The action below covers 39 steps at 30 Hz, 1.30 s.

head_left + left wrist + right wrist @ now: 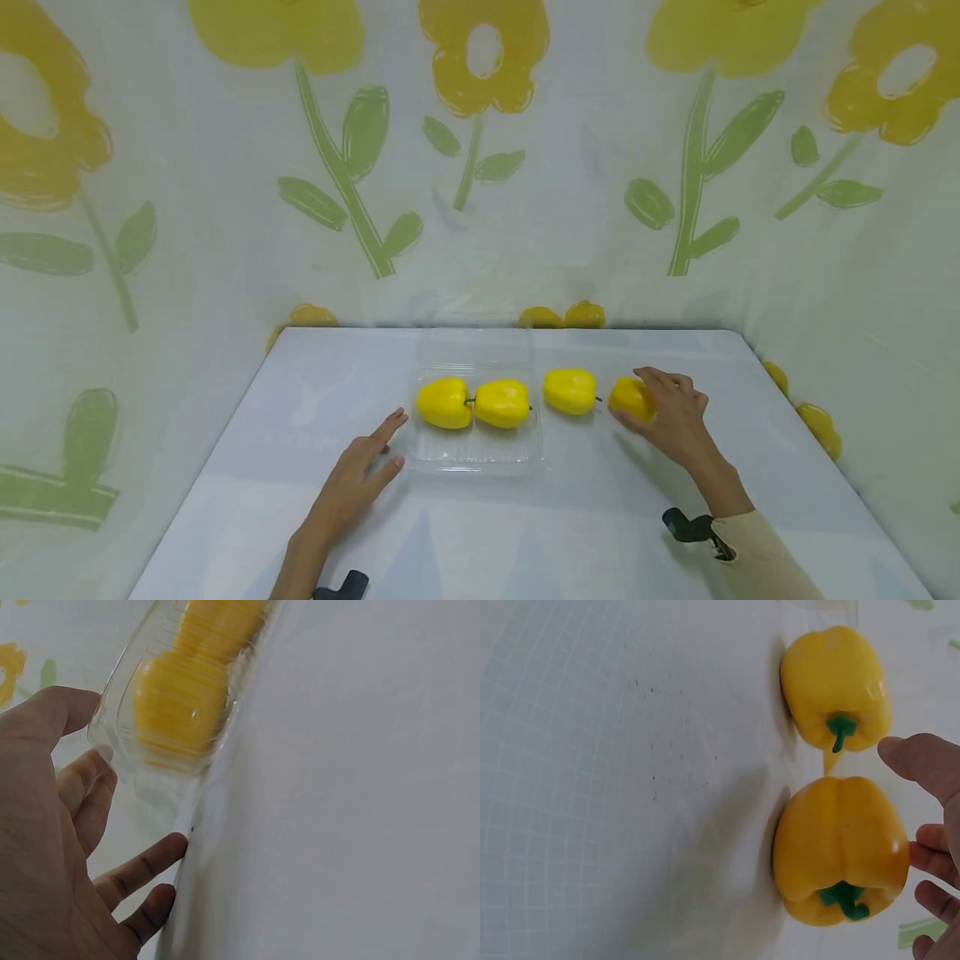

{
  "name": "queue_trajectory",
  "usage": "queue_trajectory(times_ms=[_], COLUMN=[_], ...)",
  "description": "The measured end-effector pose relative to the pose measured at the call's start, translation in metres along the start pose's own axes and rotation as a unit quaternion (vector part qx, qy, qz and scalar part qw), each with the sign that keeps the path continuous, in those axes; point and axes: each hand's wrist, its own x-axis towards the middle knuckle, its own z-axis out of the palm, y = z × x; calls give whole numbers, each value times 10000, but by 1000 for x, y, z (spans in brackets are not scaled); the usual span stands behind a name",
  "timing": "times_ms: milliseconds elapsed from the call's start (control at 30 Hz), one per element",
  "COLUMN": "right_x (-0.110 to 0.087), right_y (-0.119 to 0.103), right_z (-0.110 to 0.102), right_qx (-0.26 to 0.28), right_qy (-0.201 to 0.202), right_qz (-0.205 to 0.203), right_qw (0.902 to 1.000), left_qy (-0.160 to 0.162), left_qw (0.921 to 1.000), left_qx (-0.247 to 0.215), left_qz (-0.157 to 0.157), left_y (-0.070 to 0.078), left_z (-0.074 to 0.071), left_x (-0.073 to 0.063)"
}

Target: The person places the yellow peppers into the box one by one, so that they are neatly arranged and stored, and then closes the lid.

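Two yellow bell peppers (444, 403) lie in a clear plastic clamshell box (476, 454), stem ends toward each other, its lid raised at the back. My left hand (348, 479) is at the box's left side with fingers spread. In the left wrist view, fingertips meet the box's edge (112, 735). Right of the box a third bell pepper (570, 392) lies on the table. My right hand (671, 417) reaches around a fourth, deeper yellow pepper (840, 851). In the right wrist view, the thumb is apart from it, with other fingers close behind.
The white table (615, 533) ends at a curtain-like backdrop (570, 192) printed with yellow flowers. Dark wrist camera mounts (686, 527) stick out at both wrists.
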Motion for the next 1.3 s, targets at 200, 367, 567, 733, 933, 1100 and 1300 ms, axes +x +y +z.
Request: queue_trajectory(times_ms=[200,367,567,733,933,1100,1300], right_x=[4,6,5,5,2,-1,-6], right_y=[9,14,19,23,29,31,27], right_z=[1,3,4,5,7,6,1], right_qx=[-13,-96,4,63,-36,-170,-243], right_qy=[-87,-254,-329,-302,98,363,464], right_qz=[95,218,177,48,-167,-381,-451], right_qw=[9999,9994,9993,9995,9998,9985,9976], left_qy=[-6,27,4,1,-80,-32,-53], left_qw=[10000,10000,9999,10000,9999,9999,9999], left_qx=[-46,27,81,-4,-36,42,63], left_qz=[23,68,86,-17,-143,-133,-98], left_y=[0,-1,-5,-3,0,-1,-3], left_z=[0,-1,-3,-1,1,2,0], left_x=[-1,0,-1,1,2,2,2])
